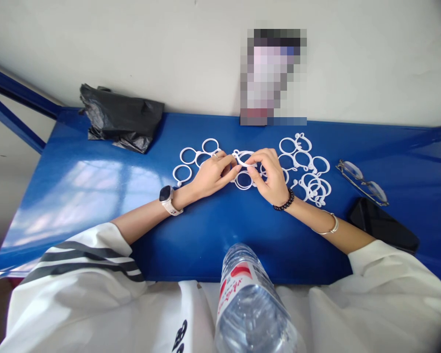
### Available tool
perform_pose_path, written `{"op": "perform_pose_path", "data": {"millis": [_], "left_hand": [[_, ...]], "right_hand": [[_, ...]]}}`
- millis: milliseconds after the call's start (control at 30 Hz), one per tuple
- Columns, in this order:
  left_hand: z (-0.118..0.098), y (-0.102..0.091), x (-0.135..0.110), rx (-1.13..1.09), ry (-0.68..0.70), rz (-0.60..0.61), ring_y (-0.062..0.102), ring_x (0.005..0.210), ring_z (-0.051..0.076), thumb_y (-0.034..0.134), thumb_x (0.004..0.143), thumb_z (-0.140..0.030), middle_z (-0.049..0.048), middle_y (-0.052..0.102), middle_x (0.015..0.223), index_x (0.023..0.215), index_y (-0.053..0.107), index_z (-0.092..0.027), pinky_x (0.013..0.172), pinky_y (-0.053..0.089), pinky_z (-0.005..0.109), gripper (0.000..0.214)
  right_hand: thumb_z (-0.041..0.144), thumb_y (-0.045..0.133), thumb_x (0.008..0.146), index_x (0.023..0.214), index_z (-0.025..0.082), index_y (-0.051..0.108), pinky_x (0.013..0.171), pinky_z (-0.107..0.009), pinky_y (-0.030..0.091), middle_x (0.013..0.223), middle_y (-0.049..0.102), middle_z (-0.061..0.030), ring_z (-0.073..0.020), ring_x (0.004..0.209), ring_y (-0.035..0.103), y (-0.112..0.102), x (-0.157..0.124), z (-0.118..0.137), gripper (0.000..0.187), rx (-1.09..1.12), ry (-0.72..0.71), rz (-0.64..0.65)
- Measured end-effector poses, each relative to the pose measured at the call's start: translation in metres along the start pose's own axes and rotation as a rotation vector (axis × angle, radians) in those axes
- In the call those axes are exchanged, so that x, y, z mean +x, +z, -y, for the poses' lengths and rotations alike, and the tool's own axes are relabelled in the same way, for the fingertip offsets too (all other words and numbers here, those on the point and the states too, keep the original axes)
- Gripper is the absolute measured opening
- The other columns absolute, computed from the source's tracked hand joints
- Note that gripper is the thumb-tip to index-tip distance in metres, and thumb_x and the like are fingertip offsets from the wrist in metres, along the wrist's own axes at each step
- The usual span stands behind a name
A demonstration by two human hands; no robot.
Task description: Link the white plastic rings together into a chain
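Observation:
Between my two hands, just above the blue table, is a white plastic ring (245,163) with a small loop at its edge. My left hand (213,175) pinches the ring's left side near the loop. On the right side, my right hand (269,176) grips it between thumb and fingers. More white rings (244,180) lie on the table right below the held one. Several loose white rings (182,173) are spread by my left hand, some partly covered by it. A larger group of white rings (317,189) overlaps to the right of my right hand.
A black plastic bag (123,117) lies at the back left of the blue table (169,245). Eyeglasses (363,182) and a black phone (384,225) rest at the right. A water bottle (252,304) stands close to my body. A blurred-out object (270,73) is against the wall.

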State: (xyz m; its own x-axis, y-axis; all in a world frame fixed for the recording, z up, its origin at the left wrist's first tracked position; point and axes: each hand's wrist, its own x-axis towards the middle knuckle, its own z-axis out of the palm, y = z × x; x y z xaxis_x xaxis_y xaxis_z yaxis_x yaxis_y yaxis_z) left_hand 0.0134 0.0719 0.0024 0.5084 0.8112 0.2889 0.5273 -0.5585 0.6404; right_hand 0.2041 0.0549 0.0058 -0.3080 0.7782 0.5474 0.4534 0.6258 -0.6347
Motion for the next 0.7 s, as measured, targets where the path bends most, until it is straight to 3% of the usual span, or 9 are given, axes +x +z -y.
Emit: {"op": "perform_pose_path", "data": {"millis": [167, 467, 700], "left_hand": [[0.0016, -0.0001, 0.0006, -0.015, -0.015, -0.031, 0.042, 0.059, 0.013, 0.034, 0.099, -0.046, 0.0001, 0.047, 0.063, 0.069, 0.045, -0.017, 0.058, 0.034, 0.026, 0.043], [-0.0026, -0.0021, -0.0001, -0.094, -0.064, 0.003, 0.050, 0.057, 0.012, 0.030, 0.101, -0.046, -0.0012, 0.054, 0.066, 0.099, 0.052, -0.016, 0.059, 0.039, 0.025, 0.037], [-0.0024, -0.0021, 0.0004, -0.091, -0.004, -0.001, 0.054, 0.063, 0.013, 0.025, 0.102, -0.045, 0.0027, 0.059, 0.075, 0.093, 0.052, -0.016, 0.062, 0.042, 0.025, 0.040]], "right_hand": [[0.021, 0.047, 0.094, 0.095, 0.023, 0.053, 0.080, -0.039, 0.045, 0.089, 0.061, -0.0037, -0.0204, 0.088, 0.055, -0.0020, 0.0001, 0.0015, 0.006, 0.057, -0.059, -0.028], [0.020, 0.047, 0.093, 0.091, 0.022, 0.053, 0.076, -0.039, 0.045, 0.084, 0.060, -0.0027, -0.0192, 0.083, 0.055, -0.0038, 0.0005, 0.0024, 0.007, 0.097, -0.080, -0.010], [0.025, 0.047, 0.094, 0.092, 0.022, 0.056, 0.080, -0.041, 0.046, 0.087, 0.061, -0.0041, -0.0208, 0.087, 0.057, -0.0037, 0.0010, 0.0029, 0.009, 0.082, -0.061, -0.005]]}}
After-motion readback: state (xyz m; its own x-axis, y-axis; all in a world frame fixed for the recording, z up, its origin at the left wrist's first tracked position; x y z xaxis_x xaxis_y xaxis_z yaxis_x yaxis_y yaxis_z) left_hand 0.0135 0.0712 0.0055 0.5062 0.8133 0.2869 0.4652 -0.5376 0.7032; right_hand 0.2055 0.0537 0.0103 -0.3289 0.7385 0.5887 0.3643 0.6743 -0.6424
